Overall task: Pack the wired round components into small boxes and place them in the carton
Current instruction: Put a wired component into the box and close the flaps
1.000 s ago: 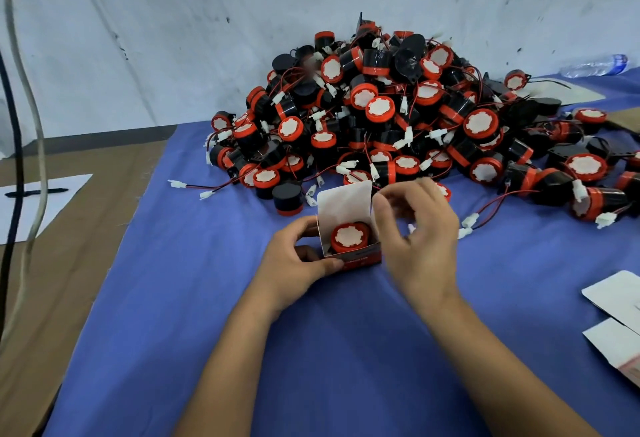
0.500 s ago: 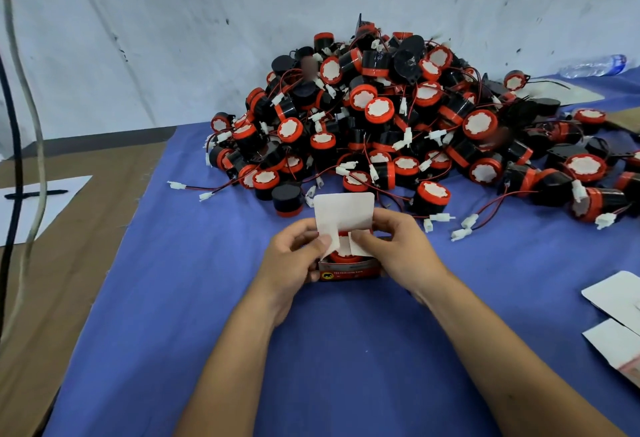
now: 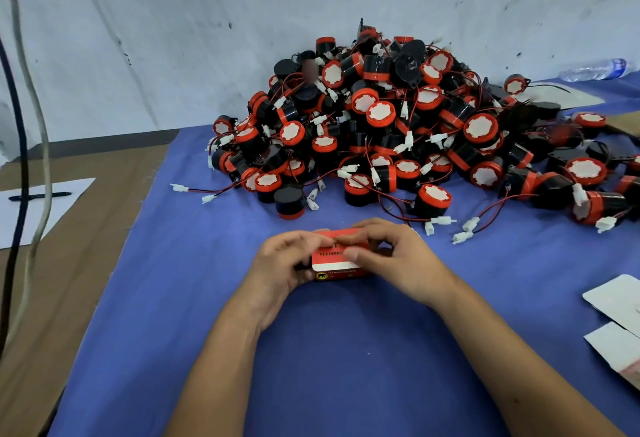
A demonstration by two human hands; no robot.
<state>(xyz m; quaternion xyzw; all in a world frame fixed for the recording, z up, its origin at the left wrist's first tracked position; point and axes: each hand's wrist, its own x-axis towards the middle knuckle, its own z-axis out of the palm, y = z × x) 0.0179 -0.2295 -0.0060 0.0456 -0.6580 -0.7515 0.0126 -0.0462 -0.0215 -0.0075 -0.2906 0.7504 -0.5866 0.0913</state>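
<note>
A small red and white box (image 3: 337, 260) sits on the blue cloth (image 3: 329, 350) near the middle, its lid folded down. My left hand (image 3: 284, 261) grips the box from its left side, fingers curled over the top edge. My right hand (image 3: 391, 253) holds its right side, thumb pressed on the lid. The component inside is hidden. Behind the box lies a big pile of black and red round components (image 3: 398, 131) with red-black wires and white plugs.
Flat unfolded box blanks (image 3: 620, 319) lie at the right edge. A water bottle (image 3: 595, 69) lies at the far right by the wall. To the left, brown cardboard (image 3: 69, 263) carries a white sheet with a pen (image 3: 38, 196). Cables (image 3: 20, 159) hang at the left.
The open box showed the component one second ago. Both hands folded the white flaps and then the lid down; the box is now closed under my fingers.
</note>
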